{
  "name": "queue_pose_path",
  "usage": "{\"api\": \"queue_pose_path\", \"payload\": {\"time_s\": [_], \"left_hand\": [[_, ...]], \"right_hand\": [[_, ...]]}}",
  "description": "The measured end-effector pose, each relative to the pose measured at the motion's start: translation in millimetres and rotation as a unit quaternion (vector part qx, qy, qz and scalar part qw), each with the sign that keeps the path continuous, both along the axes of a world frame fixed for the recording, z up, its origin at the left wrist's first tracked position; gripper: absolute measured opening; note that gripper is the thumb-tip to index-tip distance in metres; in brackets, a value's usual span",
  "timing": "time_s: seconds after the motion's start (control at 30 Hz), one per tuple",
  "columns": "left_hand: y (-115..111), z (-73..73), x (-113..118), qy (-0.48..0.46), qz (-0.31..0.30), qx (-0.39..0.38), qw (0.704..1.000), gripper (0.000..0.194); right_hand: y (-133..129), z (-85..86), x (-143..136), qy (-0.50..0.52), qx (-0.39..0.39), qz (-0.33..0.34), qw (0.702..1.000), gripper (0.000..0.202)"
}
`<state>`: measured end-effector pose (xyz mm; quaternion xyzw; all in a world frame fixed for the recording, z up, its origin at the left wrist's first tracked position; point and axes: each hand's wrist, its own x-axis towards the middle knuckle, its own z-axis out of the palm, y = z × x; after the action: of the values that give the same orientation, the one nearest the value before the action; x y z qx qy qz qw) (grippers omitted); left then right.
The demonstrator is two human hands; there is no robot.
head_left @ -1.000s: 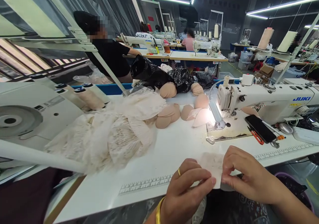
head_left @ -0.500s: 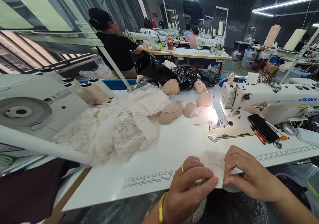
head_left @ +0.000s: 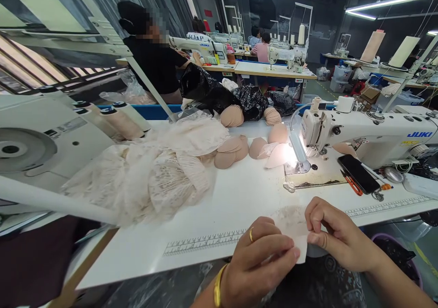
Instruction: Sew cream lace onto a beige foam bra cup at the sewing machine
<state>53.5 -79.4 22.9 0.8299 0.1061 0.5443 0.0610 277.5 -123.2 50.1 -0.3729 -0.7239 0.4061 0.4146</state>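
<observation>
Both my hands hold a small piece of pale, thin fabric (head_left: 292,221) above the table's front edge. My left hand (head_left: 263,258), with a gold ring and bracelet, pinches its lower left part. Closed at the fingertips, my right hand (head_left: 337,235) grips the fabric's right edge. Part of the fabric hides behind my left fingers. Beyond the hands stands a white sewing machine (head_left: 369,132) with its lamp lit. Beige bra cups (head_left: 228,152) lie on the table to the left of it, and a pinkish cup (head_left: 276,155) rests beside the needle area.
A heap of cream lace (head_left: 153,175) covers the table's left half. Thread cones (head_left: 125,121) stand behind it. A black phone (head_left: 358,174) and orange snips (head_left: 352,184) lie at the right. Black plastic bags (head_left: 219,89) sit at the back. A co-worker (head_left: 153,66) sits beyond.
My right hand has shifted slightly along the fabric's right edge, and its fingers now pinch higher. The left hand keeps its grip. The whole view has moved a little.
</observation>
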Motion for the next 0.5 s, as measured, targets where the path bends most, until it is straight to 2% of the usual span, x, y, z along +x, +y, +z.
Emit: {"api": "queue_pose_path", "payload": {"time_s": [0.07, 0.1, 0.2, 0.23, 0.27, 0.33, 0.37, 0.43, 0.47, 0.5], "left_hand": [[-2, 0.1, -1, 0.006, -0.003, -0.006, 1.000, 0.012], [-3, 0.6, -2, 0.002, -0.007, -0.006, 1.000, 0.012], [-5, 5.6, -9, -0.002, -0.015, -0.005, 1.000, 0.010], [-6, 8.2, -12, 0.001, -0.018, -0.010, 1.000, 0.011], [-7, 10.6, -13, 0.009, -0.019, -0.025, 0.999, 0.013], [-9, 13.6, -13, 0.015, -0.024, -0.085, 0.996, 0.019], [-9, 13.7, -12, 0.002, -0.028, -0.130, 0.991, 0.021], [-11, 11.6, -4, -0.054, -0.041, -0.250, 0.966, 0.016], [-11, 9.8, 0, -0.088, -0.053, -0.322, 0.941, 0.008], [-12, 7.7, 5, -0.121, -0.067, -0.403, 0.905, 0.005]], "right_hand": [[1, -5.9, -5, -0.021, 0.019, -0.049, 0.998, 0.017], [4, -10.7, -4, -0.048, 0.052, -0.087, 0.994, 0.017], [18, -26.4, 12, -0.156, 0.163, -0.216, 0.950, 0.021], [21, -29.0, 19, -0.179, 0.166, -0.240, 0.940, 0.023], [21, -29.1, 26, -0.189, 0.151, -0.240, 0.940, 0.023], [13, -21.6, 33, -0.176, 0.104, -0.183, 0.962, 0.011], [6, -15.6, 32, -0.166, 0.094, -0.137, 0.972, 0.019], [-11, -5.0, 22, -0.166, 0.106, -0.064, 0.978, 0.069], [-18, -2.3, 14, -0.163, 0.112, -0.052, 0.979, 0.076], [-23, -2.2, 6, -0.153, 0.105, -0.061, 0.981, 0.069]]}}
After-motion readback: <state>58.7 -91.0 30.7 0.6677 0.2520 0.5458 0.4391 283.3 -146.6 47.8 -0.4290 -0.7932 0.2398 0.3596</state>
